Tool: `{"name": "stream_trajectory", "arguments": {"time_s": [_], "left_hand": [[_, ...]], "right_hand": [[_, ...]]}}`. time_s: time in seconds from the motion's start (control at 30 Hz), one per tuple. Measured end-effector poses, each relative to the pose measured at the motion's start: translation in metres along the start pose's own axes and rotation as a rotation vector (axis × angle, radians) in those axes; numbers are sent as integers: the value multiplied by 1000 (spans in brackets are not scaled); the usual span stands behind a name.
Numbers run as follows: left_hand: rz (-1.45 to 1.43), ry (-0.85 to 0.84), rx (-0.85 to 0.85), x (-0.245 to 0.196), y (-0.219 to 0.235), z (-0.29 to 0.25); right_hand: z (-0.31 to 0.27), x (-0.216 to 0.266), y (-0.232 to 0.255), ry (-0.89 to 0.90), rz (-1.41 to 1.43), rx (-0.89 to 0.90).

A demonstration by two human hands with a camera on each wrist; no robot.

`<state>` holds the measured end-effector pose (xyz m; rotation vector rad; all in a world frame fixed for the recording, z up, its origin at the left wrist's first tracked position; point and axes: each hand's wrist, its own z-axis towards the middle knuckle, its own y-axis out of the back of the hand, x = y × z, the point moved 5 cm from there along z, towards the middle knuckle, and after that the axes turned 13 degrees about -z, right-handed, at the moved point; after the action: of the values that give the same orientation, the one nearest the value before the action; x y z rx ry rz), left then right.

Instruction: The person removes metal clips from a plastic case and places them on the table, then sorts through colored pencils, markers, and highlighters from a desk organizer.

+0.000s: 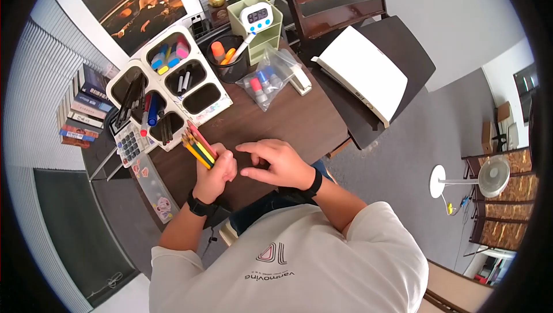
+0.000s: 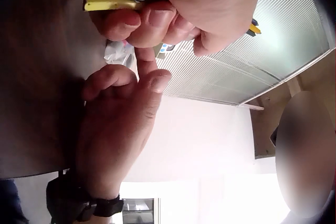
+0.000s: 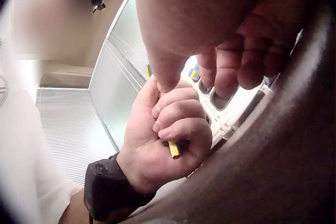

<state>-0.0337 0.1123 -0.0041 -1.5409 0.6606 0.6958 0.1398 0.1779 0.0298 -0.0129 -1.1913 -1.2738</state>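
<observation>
In the head view my left hand [image 1: 214, 176] grips a bunch of pencils [image 1: 199, 147], yellow, green and red ones among them, above the table's near side. Their lower ends poke out below the curled fingers, where a yellow pencil [image 3: 174, 149] shows in the right wrist view. Just to the right, my right hand [image 1: 277, 164] is held with loosely bent fingers and a spread thumb, with nothing in it. Its fingertips point toward the left hand. Beyond the pencils stands a white organizer [image 1: 214, 109] with several compartments holding markers and dark pens.
A calculator [image 1: 131, 142] and a sticker-covered strip [image 1: 151, 183] lie at the left. A black mesh cup [image 1: 233, 72], a bag of small bottles [image 1: 266, 82] and a stapler [image 1: 300, 79] stand farther back. A white box-like device [image 1: 366, 74] sits on the dark surface at right.
</observation>
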Motion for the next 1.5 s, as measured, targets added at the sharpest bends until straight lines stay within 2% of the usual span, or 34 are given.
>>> {"name": "stream_trajectory", "arguments": {"time_s": [0.2, 0.23, 0.3, 0.37, 0.43, 0.5, 0.57, 0.6, 0.63, 0.7, 0.73, 0.77, 0.83, 0.9, 0.97, 1.0, 1.13, 1.2, 1.23, 1.3, 1.33, 1.37, 1.43, 1.5], "left_hand": [[220, 97, -53, -2, -3, -2], [208, 100, -54, 4, -1, -2], [648, -157, -9, 10, -6, -1], [677, -78, 8, 17, -13, -2], [894, -407, 239, 5, -30, 3], [806, -415, 265, 0, -36, 1], [677, -390, 158, 2, -25, 2], [754, -402, 207, -1, -25, 7], [749, -293, 176, 2, -19, 6], [708, -249, 54, -1, -24, 5], [591, -200, 11, 4, -20, 4], [597, -203, 8, 5, -17, 4], [673, -225, 107, 7, -13, 1], [716, -220, 91, 7, -10, -1], [618, -114, 64, 12, -5, -2], [551, -135, 87, 12, -11, -1], [602, -189, 167, 13, -11, -3], [849, -160, 41, 16, 2, -7], [848, -167, 42, 16, 1, -5], [675, -345, 109, 7, -8, 0], [592, -329, 134, 6, -8, 3], [589, -330, 134, 7, -10, 3], [230, -226, 125, 11, -12, 6], [220, -208, 161, 12, -7, 9]], "right_hand": [[2, -4, -1, -32, 18, 53], [5, -4, 0, -28, 58, 15], [4, -3, 7, -43, 85, -15], [0, -5, 9, -120, 133, 35], [-3, -9, 6, -96, 107, 16], [-3, -5, 3, 66, 90, -6], [0, 0, 3, 87, 73, -2], [1, 0, 2, 63, 100, 4], [0, -1, 1, 36, 127, 9], [-3, -2, -2, 53, 89, 21], [-4, -2, -3, 37, 77, 42], [-4, 0, -3, 22, 64, 62], [-5, 0, -4, 32, 35, 71], [-5, 4, -4, 38, 11, 75], [-4, 9, -3, 44, -81, 116], [-4, 10, -3, 75, -85, 99], [-6, 13, -6, 120, -146, 95], [-6, 13, -5, 109, -101, 101], [-6, 13, -7, 114, -106, 100], [-7, 10, -4, -3, -50, -53], [-8, 7, -5, -84, -7, -116], [-10, 2, -7, -84, -9, -114], [-7, -3, -9, -56, -151, -73], [-8, -3, -9, -35, -191, -69]]}}
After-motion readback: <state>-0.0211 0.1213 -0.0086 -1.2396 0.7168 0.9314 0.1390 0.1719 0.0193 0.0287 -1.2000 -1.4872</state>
